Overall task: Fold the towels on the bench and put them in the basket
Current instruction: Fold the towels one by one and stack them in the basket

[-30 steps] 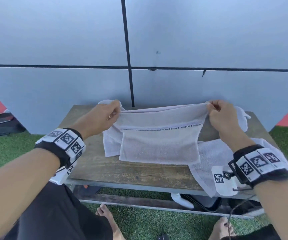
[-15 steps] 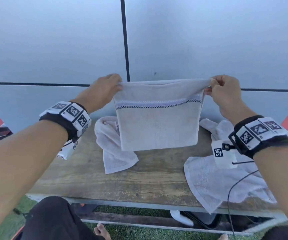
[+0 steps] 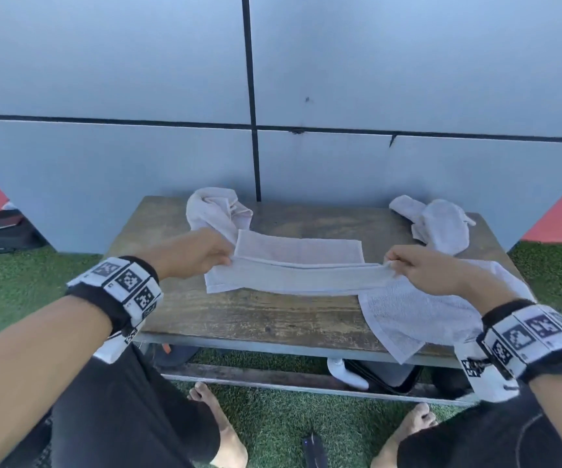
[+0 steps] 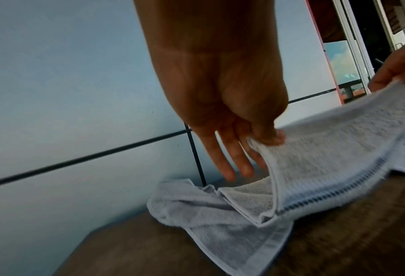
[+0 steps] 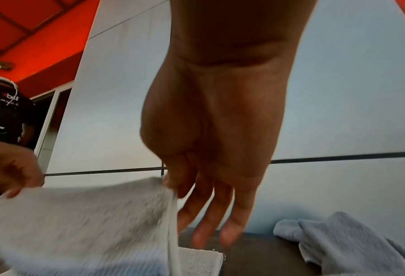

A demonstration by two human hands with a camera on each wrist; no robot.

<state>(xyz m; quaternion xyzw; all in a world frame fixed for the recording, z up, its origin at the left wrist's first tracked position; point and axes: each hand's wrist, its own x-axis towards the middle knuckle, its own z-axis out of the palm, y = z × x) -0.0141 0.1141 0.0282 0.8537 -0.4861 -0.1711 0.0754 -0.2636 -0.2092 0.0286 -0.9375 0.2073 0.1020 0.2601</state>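
Head view: left hand (image 3: pixel 191 255) and right hand (image 3: pixel 421 271) each in a pinch grip, thumb against forefinger, on opposite ends of the folded towel (image 3: pixel 300 265). Other fingers (image 4: pixel 225 160) loose. Stretched between both grips, sagging onto the tabletop (image 3: pixel 256 315). Beyond, three crumpled towels: back left (image 3: pixel 215 207), back right (image 3: pixel 442 224), near right (image 3: pixel 408 315).

Surface: weathered wooden bench (image 3: pixel 239 319).
On it, middle: folded white towel (image 3: pixel 293 265).
Back left: crumpled towel (image 3: pixel 217 211).
Right: crumpled towel (image 3: pixel 442 224); spread towel (image 3: pixel 408 315) overhanging the front edge.
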